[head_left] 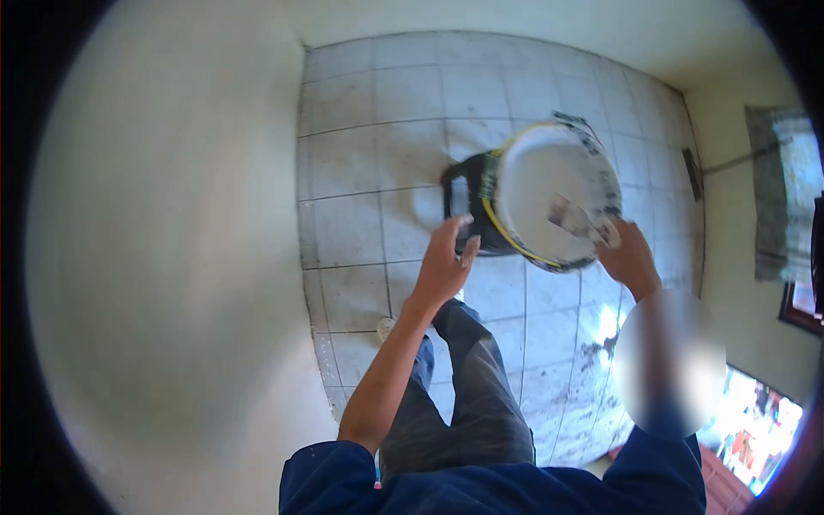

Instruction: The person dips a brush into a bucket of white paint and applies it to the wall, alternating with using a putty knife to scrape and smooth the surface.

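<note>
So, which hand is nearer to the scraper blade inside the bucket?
Right. The right hand is at the bucket rim, its grip on the scraper. The left hand is at the bucket's outer black side, across from the blade.

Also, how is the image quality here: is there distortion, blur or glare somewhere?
Head view: strong fisheye bending, with dark corners and curved tile lines on the floor. The white wall at left is soft and featureless. A blurred patch covers the right forearm below the right hand. Bright glare at the lower right. The bucket and left hand are fairly sharp.
</note>
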